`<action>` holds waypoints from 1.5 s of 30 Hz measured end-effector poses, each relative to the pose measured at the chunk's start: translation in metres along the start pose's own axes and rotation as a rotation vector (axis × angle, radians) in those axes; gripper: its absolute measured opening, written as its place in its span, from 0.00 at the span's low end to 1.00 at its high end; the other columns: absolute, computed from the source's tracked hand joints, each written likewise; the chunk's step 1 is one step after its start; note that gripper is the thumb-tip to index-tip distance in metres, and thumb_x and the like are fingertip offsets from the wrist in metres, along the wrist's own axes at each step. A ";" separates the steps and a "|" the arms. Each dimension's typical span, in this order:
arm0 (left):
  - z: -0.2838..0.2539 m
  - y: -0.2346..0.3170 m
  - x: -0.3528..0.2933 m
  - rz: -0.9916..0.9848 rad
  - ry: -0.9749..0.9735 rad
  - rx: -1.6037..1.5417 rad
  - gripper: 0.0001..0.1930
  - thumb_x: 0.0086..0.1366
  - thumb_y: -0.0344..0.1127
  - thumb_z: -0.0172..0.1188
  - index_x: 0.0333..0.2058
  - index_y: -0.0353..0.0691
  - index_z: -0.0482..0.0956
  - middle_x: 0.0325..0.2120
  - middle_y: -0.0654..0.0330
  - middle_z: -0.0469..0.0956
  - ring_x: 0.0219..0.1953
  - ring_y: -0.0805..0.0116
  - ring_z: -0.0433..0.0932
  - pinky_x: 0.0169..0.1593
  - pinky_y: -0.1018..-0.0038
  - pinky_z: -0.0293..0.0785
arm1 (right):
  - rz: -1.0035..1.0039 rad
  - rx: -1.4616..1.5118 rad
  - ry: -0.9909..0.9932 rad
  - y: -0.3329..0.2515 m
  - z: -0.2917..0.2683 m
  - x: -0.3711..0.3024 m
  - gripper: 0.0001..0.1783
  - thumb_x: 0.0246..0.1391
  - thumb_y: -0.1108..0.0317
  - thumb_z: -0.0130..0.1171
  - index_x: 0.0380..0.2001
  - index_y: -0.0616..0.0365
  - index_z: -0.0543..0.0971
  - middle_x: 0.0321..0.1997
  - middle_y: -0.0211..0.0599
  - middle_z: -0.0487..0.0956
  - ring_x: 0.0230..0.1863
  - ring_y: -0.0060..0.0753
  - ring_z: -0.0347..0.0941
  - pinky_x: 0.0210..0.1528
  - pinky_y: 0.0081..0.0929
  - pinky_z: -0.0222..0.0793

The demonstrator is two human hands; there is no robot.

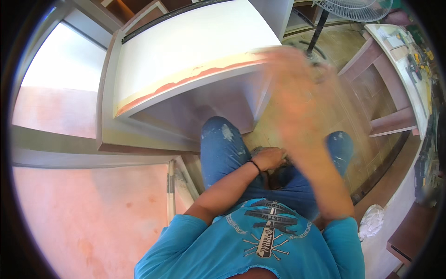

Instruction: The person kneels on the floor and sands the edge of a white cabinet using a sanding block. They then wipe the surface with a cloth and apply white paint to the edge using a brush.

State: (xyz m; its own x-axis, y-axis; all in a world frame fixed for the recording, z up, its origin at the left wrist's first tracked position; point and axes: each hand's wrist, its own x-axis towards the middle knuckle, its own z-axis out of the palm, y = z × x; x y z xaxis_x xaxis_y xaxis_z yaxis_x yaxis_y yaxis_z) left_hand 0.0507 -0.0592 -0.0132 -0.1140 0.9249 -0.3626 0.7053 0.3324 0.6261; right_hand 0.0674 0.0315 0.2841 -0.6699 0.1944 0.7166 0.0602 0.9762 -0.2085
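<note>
My right hand is smeared by motion beside the right front corner of a cabinet piece. I cannot make out its fingers or whether they hold anything. The cabinet's white top panel has a cream band and a ragged reddish-orange strip of filler or paint along its near edge. Below that edge the cabinet front is an open hollow. My left hand, with a dark bracelet at the wrist, rests low between my knees. Its fingers are curled round something greyish, mostly hidden.
At the upper right stands a fan on a dark pole. A worktable along the right carries several tools. A large pinkish panel fills the lower left. A crumpled white bag lies at the lower right. The floor is tiled.
</note>
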 end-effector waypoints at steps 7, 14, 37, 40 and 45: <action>-0.017 0.014 -0.024 -0.143 -0.057 0.063 0.26 0.73 0.48 0.61 0.64 0.42 0.75 0.49 0.46 0.85 0.52 0.44 0.84 0.56 0.51 0.79 | 0.651 -0.240 -0.271 0.120 -0.052 -0.115 0.21 0.77 0.66 0.47 0.68 0.52 0.76 0.63 0.44 0.82 0.66 0.49 0.75 0.74 0.48 0.60; -0.023 0.031 -0.018 0.045 0.344 -0.133 0.23 0.75 0.44 0.58 0.63 0.41 0.76 0.52 0.50 0.83 0.51 0.44 0.83 0.55 0.51 0.79 | 0.456 0.233 -0.224 0.115 0.042 -0.104 0.24 0.77 0.71 0.44 0.72 0.54 0.71 0.70 0.46 0.77 0.68 0.53 0.73 0.68 0.39 0.68; -0.241 0.123 -0.272 -0.996 1.512 0.575 0.32 0.72 0.32 0.62 0.73 0.37 0.64 0.12 0.60 0.73 0.15 0.60 0.77 0.22 0.65 0.71 | 0.487 0.703 -0.547 0.105 0.142 -0.113 0.23 0.80 0.67 0.46 0.70 0.66 0.71 0.73 0.55 0.73 0.73 0.50 0.69 0.74 0.37 0.62; -0.242 0.120 -0.271 -1.033 1.474 0.620 0.32 0.73 0.35 0.62 0.73 0.38 0.65 0.12 0.59 0.74 0.14 0.61 0.77 0.21 0.65 0.72 | 0.498 0.706 -0.571 0.102 0.140 -0.108 0.23 0.80 0.65 0.46 0.69 0.66 0.72 0.73 0.56 0.72 0.75 0.50 0.68 0.75 0.38 0.61; -0.241 0.123 -0.265 -0.977 1.443 0.576 0.33 0.72 0.35 0.63 0.73 0.39 0.65 0.14 0.59 0.76 0.15 0.61 0.77 0.22 0.66 0.73 | 0.479 0.687 -0.570 0.096 0.139 -0.107 0.23 0.80 0.63 0.46 0.69 0.67 0.72 0.74 0.57 0.72 0.75 0.51 0.67 0.75 0.39 0.59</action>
State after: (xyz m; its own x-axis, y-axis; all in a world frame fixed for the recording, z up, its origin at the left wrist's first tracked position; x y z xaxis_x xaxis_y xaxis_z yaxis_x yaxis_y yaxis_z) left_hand -0.0011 -0.2193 0.3262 -0.8053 -0.0156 0.5926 0.1140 0.9769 0.1806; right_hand 0.0422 0.0910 0.0946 -0.9511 0.3007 0.0701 0.0966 0.5055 -0.8574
